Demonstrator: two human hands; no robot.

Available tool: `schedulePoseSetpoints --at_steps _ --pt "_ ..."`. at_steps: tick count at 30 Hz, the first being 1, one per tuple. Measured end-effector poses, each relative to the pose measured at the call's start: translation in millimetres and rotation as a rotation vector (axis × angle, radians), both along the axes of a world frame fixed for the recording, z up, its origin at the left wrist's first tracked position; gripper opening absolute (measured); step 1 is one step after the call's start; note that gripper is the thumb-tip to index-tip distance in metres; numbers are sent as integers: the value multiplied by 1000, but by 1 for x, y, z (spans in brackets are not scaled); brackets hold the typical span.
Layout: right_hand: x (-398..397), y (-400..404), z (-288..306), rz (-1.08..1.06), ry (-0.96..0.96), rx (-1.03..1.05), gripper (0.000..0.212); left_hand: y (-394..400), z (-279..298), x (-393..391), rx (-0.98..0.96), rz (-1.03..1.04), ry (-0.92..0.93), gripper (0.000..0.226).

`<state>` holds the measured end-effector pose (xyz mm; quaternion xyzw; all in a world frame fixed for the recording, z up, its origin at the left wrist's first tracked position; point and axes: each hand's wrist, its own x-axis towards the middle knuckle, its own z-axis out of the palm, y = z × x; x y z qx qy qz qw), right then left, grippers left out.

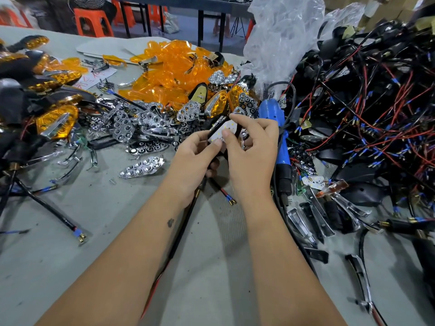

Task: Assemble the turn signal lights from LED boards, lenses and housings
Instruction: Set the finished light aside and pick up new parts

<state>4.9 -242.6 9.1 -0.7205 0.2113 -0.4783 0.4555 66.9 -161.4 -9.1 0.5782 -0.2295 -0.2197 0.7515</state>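
LED board (223, 132), white, seated in a black housing (215, 127), held above the counter (113, 208) before the amber lenses (169, 74). Left hand (193, 158) gripping from below, thumb on board. Right hand (251, 142) pinching the top edge, fingers curled.

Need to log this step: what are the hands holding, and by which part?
Both hands hold one black housing with a white LED board in it: left hand grips its lower end, right hand pinches the upper edge.

A black housing (213, 128) with a white LED board (223, 131) is held by 2 hands, left hand (195, 156) and right hand (251, 142), above the table (94, 208).
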Motion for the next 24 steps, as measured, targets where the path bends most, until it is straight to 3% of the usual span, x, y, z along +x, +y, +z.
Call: schedulePoseSetpoints --at_steps 5,11,17,20,24 --pt "2 1 -2 9 37 69 38 1 2 0 29 -7 -64 12" --pt "1 2 -3 104 74 21 22 4 6 3 -27 -3 8 8" --pt "-2 0 -4 -20 -7 27 17 19 14 28 -210 176 264 9" --pt "-2 2 -1 -38 82 -137 18 25 15 38 -304 237 361 17" --pt "5 23 -5 120 350 -339 29 23 16 39 -337 270 365 26"
